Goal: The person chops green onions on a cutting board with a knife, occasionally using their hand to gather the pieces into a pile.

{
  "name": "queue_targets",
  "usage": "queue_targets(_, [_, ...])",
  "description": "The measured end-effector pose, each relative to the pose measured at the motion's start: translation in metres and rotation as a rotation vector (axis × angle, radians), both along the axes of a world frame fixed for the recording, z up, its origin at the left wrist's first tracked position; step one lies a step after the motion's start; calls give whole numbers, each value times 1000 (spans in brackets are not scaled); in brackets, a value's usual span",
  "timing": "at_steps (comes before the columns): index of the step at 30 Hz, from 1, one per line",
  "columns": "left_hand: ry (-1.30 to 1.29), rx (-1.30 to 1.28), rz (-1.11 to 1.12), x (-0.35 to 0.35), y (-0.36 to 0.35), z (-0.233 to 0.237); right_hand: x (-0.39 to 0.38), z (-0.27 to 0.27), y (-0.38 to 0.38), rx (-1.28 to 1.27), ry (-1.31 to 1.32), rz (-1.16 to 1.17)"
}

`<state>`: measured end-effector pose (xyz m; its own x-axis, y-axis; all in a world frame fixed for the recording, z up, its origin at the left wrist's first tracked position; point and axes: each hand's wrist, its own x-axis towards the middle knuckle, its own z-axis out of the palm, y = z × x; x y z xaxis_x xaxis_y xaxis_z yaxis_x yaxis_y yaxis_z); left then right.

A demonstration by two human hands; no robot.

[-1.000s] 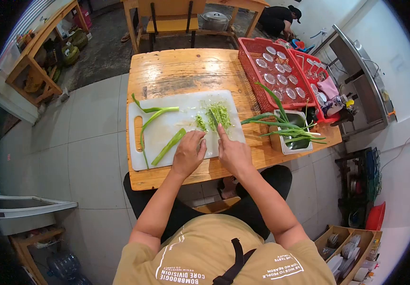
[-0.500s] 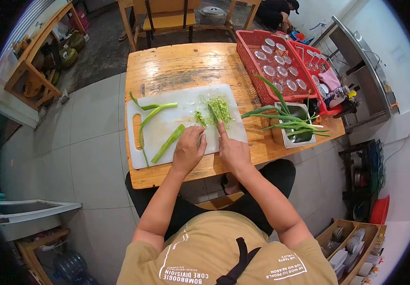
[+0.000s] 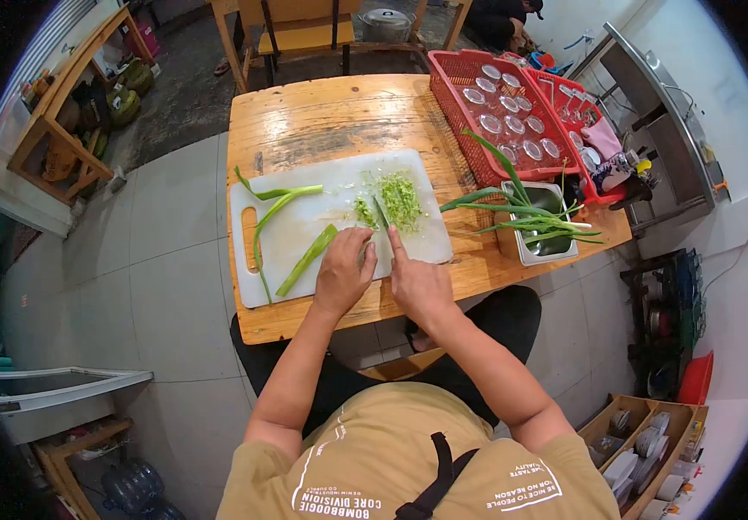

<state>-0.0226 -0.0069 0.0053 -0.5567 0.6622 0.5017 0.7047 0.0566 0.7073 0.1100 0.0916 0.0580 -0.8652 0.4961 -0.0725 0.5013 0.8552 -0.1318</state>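
On a white cutting board [image 3: 291, 225] my right hand [image 3: 419, 282] grips a knife [image 3: 381, 213], its index finger stretched along the blade's back. The blade stands between a large heap of chopped green onion [image 3: 401, 202] on its right and a small cluster of cut bits on its left. My left hand [image 3: 345, 270] rests on the board just left of the knife with curled fingers; what lies under them is hidden. Beside that hand is a thick green stalk [image 3: 306, 261]. Longer green onion leaves [image 3: 287, 196] lie bent near the board's handle slot.
A metal container [image 3: 547, 247] with whole green onions [image 3: 530, 212] across it stands right of the board. Behind it are a red basket [image 3: 469, 143] of upturned glasses and another red basket [image 3: 595, 186]. A person [image 3: 499, 24] crouches at the back.
My right hand and the knife have shifted slightly left, from the heap's edge to the gap beside the small cluster. My left hand has stayed nearly in place.
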Motion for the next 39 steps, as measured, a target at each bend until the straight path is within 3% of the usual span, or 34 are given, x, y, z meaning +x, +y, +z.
queue_targets(4, [-5,-23,-5,1,1,3,-7,-23,14,39,36,-5])
queue_targets(9, [6,13,4,-1,1,-2,-8,12,1,-45,-58,-18])
queue_targets(13, [-35,-12,-10,0,0,2,-7,-21,7,37,-18,1])
queue_targets(18, [-35,-13,-12,-1,-3,0,-13,12,1,-7,-11,-33])
queue_targets(22, [-32,15,2,-1,-1,-1,-8,-23,0,58,38,23])
queue_targets(27, [-34,24,-2,-3,-2,-2,-15,5,-2,21,23,-14])
queue_targets(31, [-34,71,40,-2,0,-3,-7,-24,-5,51,64,29])
queue_targets(39, [0,30,95,-2,2,-3,-7,-4,-4,10,-5,-1])
